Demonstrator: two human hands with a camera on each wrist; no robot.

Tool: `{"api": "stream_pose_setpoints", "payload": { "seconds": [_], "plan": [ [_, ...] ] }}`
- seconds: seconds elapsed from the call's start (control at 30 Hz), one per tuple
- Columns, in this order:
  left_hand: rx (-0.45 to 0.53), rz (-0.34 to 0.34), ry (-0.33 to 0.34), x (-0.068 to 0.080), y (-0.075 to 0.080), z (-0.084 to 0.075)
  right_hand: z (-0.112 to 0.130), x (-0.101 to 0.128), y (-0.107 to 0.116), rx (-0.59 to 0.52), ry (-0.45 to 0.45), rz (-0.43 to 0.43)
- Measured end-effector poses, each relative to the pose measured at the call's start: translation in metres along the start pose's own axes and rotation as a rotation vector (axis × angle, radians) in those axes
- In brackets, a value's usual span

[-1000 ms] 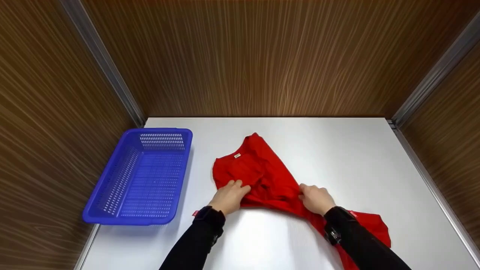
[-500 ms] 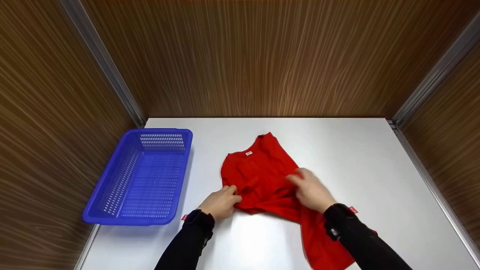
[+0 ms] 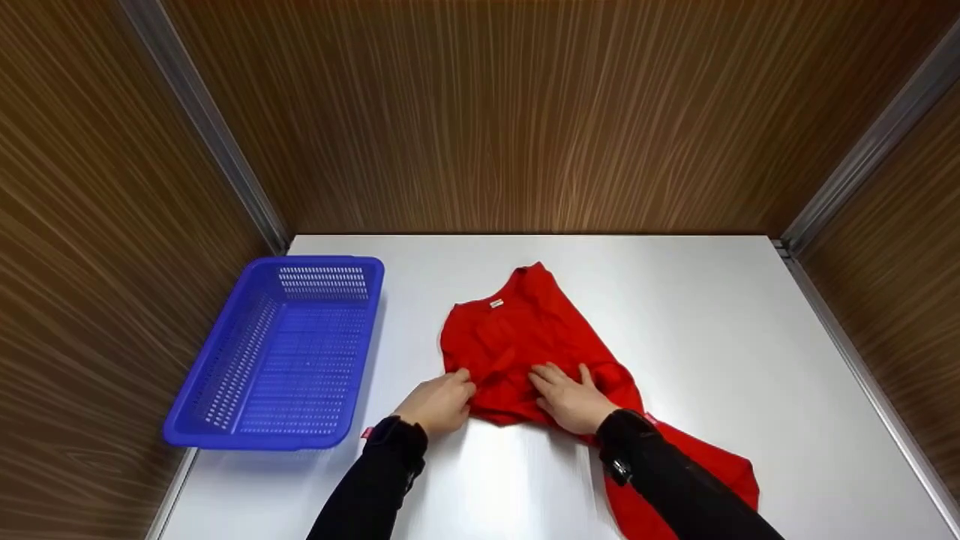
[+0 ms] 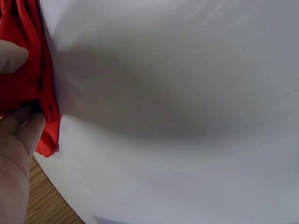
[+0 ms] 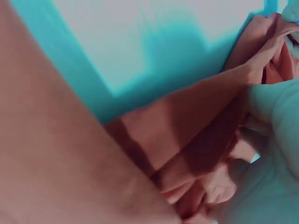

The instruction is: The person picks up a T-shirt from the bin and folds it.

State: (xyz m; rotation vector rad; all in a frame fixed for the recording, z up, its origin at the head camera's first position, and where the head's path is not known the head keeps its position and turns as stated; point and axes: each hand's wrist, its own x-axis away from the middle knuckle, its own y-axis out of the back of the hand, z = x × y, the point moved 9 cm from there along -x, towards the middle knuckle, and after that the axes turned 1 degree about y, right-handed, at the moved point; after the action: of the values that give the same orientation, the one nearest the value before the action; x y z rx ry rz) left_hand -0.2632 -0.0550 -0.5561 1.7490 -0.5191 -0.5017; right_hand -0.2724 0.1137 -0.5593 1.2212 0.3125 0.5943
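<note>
Hands: left hand [image 3: 437, 403] pinches the red shirt [image 3: 525, 341] at its near-left hem, right hand [image 3: 571, 399] presses flat on it | shirt: mid-table, bunched, tail toward near-right corner | step: likely folding; next needs smoothing | far-left edge: blue basket [image 3: 225, 367]

Bare table [image 3: 712, 315] right of the shirt [image 3: 525, 337]; basket [image 3: 281, 352] blocks left.

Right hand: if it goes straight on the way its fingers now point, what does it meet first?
The right hand lies flat on the red shirt, fingers pointing away and slightly left. Sliding on, it would probably first meet the shirt's bunched folds, then its collar label. The basket lies off that line.
</note>
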Motion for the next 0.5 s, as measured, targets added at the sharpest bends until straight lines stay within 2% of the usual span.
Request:
{"api": "stream_pose_setpoints", "payload": {
  "seconds": [0.03,0.1,0.23,0.27,0.37,0.43,0.5],
  "plan": [
    [-0.006,-0.017,0.000,0.000,0.002,0.001,-0.004,-0.001,0.006,-0.046,-0.005,-0.058],
    [-0.010,-0.042,0.016,0.002,0.006,0.006,-0.016,0.000,0.025,-0.157,-0.011,-0.226],
    [-0.034,-0.117,0.101,0.005,0.015,0.023,-0.066,0.014,0.074,-0.411,-0.108,-0.539],
    [-0.045,-0.141,0.134,0.006,0.018,0.029,-0.082,0.021,0.085,-0.474,-0.150,-0.582],
    [-0.107,-0.238,0.221,0.011,0.028,0.044,-0.133,0.046,0.109,-0.686,-0.352,-0.663],
    [-0.157,-0.302,0.278,0.014,0.035,0.053,-0.164,0.067,0.117,-0.848,-0.508,-0.715],
    [-0.213,-0.364,0.322,0.018,0.042,0.058,-0.188,0.090,0.123,-0.991,-0.623,-0.793]
  ]
}}
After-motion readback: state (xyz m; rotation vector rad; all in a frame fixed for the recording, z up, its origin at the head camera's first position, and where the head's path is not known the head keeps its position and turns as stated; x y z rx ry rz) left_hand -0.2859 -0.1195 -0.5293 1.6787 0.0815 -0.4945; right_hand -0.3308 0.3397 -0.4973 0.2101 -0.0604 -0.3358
